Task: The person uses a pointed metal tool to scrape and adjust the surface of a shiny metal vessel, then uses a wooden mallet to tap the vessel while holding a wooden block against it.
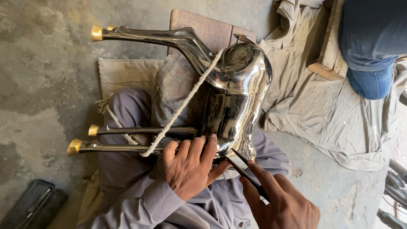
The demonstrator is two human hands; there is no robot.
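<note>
Head view, nearest me: my right hand [284, 203] pinches a thin dark tool [248, 171], its grip closed on the handle, the tip touching the near lower edge of the polished metal animal figure [235, 89] lying across my lap. Just left of it my left hand [190, 167] lies flat, fingers spread over the figure's near leg and belly, pressing down without wrapping around anything; that grip is open.

The figure rests on its side on a grey cloth [174, 85] over my thighs, with its brass-tipped legs [76, 146] pointing left and the body to the right. A white rope [182, 106] crosses it diagonally from the near legs up to the far side of the body.

I judge the mirror surface slick: if my flat hand eases off, the figure could roll on my lap, and the tool tip could skid and scratch the polish or jab my left fingers, which sit just beside it.

Farther off, a rumpled drop cloth [322, 110] covers the floor to the right, and another person's blue-clad leg [371, 42] shows at the far right.
</note>
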